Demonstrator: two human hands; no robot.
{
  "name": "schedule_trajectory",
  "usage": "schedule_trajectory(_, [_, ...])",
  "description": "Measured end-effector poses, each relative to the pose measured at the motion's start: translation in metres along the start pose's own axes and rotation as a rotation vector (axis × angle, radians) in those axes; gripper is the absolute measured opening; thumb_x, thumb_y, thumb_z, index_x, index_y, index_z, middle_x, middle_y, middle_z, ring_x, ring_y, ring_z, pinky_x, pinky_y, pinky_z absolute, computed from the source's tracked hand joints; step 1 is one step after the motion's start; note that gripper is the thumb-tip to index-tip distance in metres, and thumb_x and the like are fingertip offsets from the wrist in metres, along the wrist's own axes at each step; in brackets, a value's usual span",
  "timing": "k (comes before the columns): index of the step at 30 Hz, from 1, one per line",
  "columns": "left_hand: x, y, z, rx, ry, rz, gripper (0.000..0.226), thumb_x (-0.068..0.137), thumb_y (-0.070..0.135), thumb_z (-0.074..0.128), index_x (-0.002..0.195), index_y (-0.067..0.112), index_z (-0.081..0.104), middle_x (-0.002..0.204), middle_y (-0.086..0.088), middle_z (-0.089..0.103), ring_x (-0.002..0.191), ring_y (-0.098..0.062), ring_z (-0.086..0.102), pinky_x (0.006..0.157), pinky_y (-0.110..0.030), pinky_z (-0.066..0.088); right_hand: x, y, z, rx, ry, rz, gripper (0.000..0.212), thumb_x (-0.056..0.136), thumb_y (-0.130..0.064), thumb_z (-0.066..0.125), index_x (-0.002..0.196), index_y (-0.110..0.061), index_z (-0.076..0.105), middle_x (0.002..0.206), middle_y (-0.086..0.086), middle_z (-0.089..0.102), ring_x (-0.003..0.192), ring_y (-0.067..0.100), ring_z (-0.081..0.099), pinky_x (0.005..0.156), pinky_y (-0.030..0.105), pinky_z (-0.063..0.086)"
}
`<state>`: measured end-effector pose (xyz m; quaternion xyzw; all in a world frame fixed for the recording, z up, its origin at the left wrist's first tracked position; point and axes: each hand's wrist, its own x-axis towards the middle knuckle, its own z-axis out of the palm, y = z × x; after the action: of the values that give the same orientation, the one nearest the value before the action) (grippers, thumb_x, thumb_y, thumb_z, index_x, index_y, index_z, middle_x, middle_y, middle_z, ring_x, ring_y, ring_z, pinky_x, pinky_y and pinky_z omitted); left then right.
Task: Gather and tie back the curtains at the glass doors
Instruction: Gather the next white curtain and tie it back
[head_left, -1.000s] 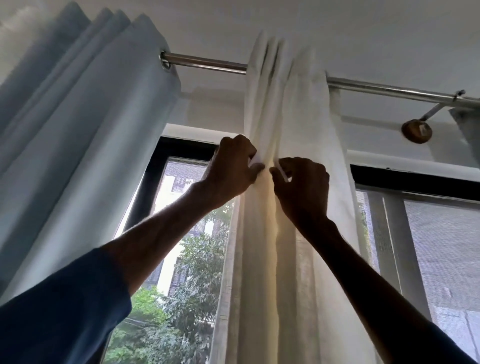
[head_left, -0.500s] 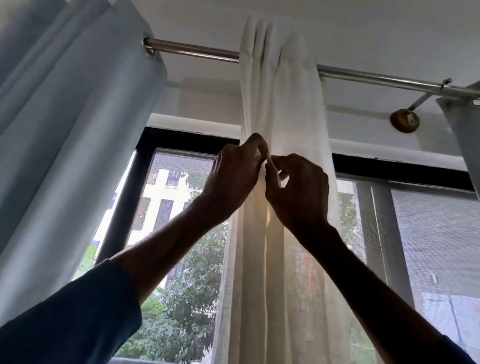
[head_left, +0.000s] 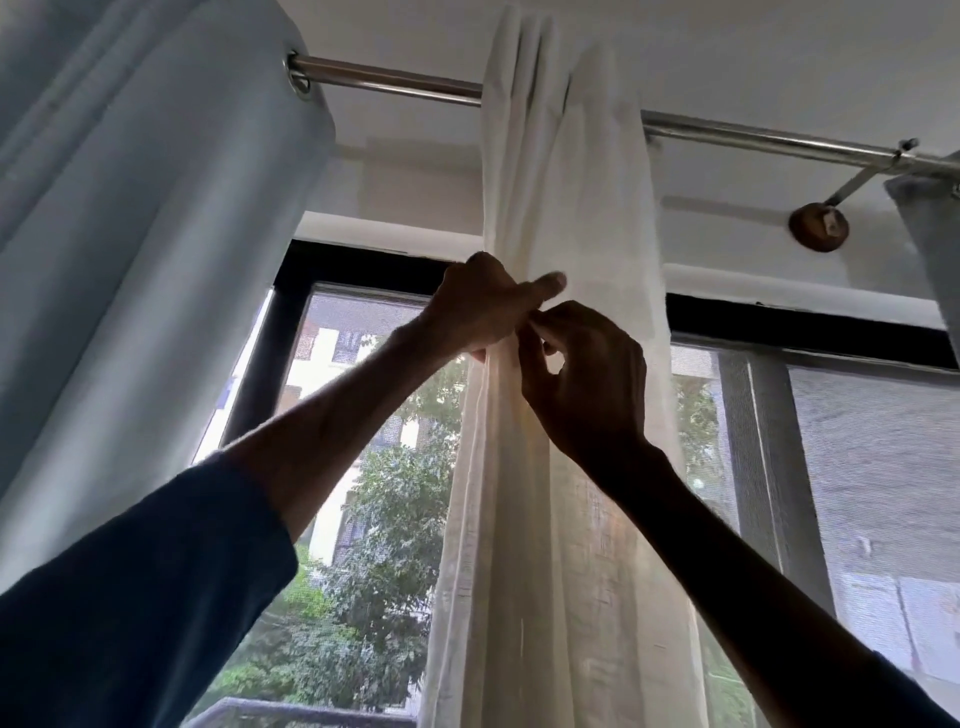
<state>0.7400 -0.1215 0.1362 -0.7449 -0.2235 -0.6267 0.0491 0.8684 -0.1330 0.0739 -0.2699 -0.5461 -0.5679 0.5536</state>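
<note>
Both hands had closed together since the earlier frame: the left hand (head_left: 478, 312) and right hand (head_left: 582, 379) pinched the bunched sheer curtain (head_left: 566, 208) mid-scene, below the rod (head_left: 395, 85). Gathering looked done; tying seemed unfinished (no tie was discernible). The blue curtain (head_left: 156, 234) hung left, untied.

Sheer curtain (head_left: 566, 171) hangs from rod (head_left: 395, 85); thick curtain (head_left: 156, 218) left.
</note>
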Motion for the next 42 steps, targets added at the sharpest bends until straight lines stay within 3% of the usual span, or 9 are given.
schedule_trajectory(5, [0.01, -0.008, 0.004, 0.057, 0.023, 0.019, 0.042, 0.091, 0.032, 0.064, 0.068, -0.003, 0.064, 0.062, -0.014, 0.066, 0.051, -0.024, 0.069, 0.038, -0.018, 0.049, -0.002, 0.018, -0.005, 0.071, 0.114, 0.064, 0.017, 0.097, -0.03, 0.064, 0.089, -0.019, 0.074, 0.088, -0.005, 0.07, 0.085, 0.016, 0.064, 0.067, 0.037, 0.055])
schedule_trajectory(9, [0.014, -0.02, 0.001, 0.222, 0.04, 0.093, 0.05, 0.095, 0.034, 0.06, 0.056, 0.004, 0.057, 0.046, -0.008, 0.057, 0.034, -0.004, 0.056, 0.039, -0.005, 0.037, 0.003, 0.076, -0.004, -0.005, 0.135, 0.381, 0.051, 0.088, -0.057, 0.067, 0.116, -0.015, 0.066, 0.12, 0.003, 0.065, 0.118, 0.022, 0.056, 0.105, 0.034, 0.042])
schedule_trajectory(13, [0.016, -0.025, -0.003, 0.242, 0.009, 0.115, 0.051, 0.096, 0.038, 0.06, 0.054, 0.01, 0.052, 0.046, -0.005, 0.056, 0.027, 0.002, 0.049, 0.039, -0.004, 0.035, 0.006, 0.111, -0.006, 0.209, -0.142, 0.788, 0.076, 0.065, -0.088, 0.066, 0.098, -0.02, 0.057, 0.097, -0.007, 0.06, 0.091, 0.015, 0.055, 0.082, 0.03, 0.042])
schedule_trajectory(18, [0.014, -0.028, -0.005, 0.292, 0.039, 0.119, 0.056, 0.095, 0.038, 0.061, 0.049, 0.01, 0.045, 0.045, -0.004, 0.049, 0.05, -0.014, 0.055, 0.046, -0.015, 0.034, -0.004, 0.094, -0.009, 0.012, 0.01, 0.584, 0.046, 0.087, -0.042, 0.075, 0.121, -0.011, 0.07, 0.117, 0.007, 0.074, 0.107, 0.024, 0.067, 0.093, 0.029, 0.046])
schedule_trajectory(25, [0.013, -0.031, -0.003, 0.416, 0.049, 0.168, 0.056, 0.097, 0.038, 0.058, 0.054, 0.011, 0.035, 0.064, -0.005, 0.042, 0.097, -0.038, 0.062, 0.069, -0.025, 0.029, 0.004, 0.068, 0.015, 0.164, 0.114, 0.462, 0.022, 0.086, -0.014, 0.073, 0.067, -0.004, 0.066, 0.076, -0.011, 0.068, 0.064, 0.007, 0.059, 0.061, 0.02, 0.043])
schedule_trajectory(29, [0.016, -0.037, 0.002, 0.418, 0.101, 0.175, 0.053, 0.095, 0.04, 0.06, 0.06, 0.013, 0.031, 0.075, -0.009, 0.048, 0.1, -0.04, 0.061, 0.069, -0.026, 0.031, 0.025, 0.026, 0.034, 0.244, -0.008, 0.314, 0.05, 0.076, -0.011, 0.059, 0.044, -0.028, 0.025, 0.052, 0.001, 0.014, 0.047, -0.003, 0.02, 0.044, 0.022, 0.018])
schedule_trajectory(33, [0.018, -0.043, -0.005, 0.46, 0.123, 0.16, 0.039, 0.091, 0.029, 0.063, 0.069, 0.009, 0.037, 0.093, -0.025, 0.063, 0.097, -0.044, 0.061, 0.067, -0.03, 0.033, 0.029, 0.009, 0.067, 0.272, -0.102, 0.314, 0.031, 0.085, -0.015, 0.066, 0.054, -0.011, 0.068, 0.042, 0.001, 0.05, 0.045, 0.007, 0.04, 0.046, 0.026, 0.026])
schedule_trajectory(38, [0.015, -0.044, -0.011, 0.488, 0.119, 0.163, 0.037, 0.095, 0.035, 0.059, 0.079, 0.003, 0.05, 0.101, -0.029, 0.062, 0.1, -0.046, 0.06, 0.07, -0.032, 0.033, 0.027, 0.024, 0.059, 0.29, -0.124, 0.236, 0.03, 0.082, -0.009, 0.065, 0.054, -0.013, 0.058, 0.042, -0.007, 0.026, 0.045, 0.011, 0.033, 0.048, 0.026, 0.021])
schedule_trajectory(42, [0.009, -0.033, -0.004, 0.49, 0.13, 0.177, 0.036, 0.095, 0.04, 0.059, 0.087, 0.007, 0.05, 0.111, -0.026, 0.06, 0.108, -0.043, 0.057, 0.08, -0.037, 0.042, 0.003, 0.059, 0.043, 0.248, -0.089, 0.424, 0.027, 0.086, -0.031, 0.063, 0.061, -0.019, 0.066, 0.048, -0.007, 0.056, 0.055, 0.012, 0.06, 0.058, 0.027, 0.04])
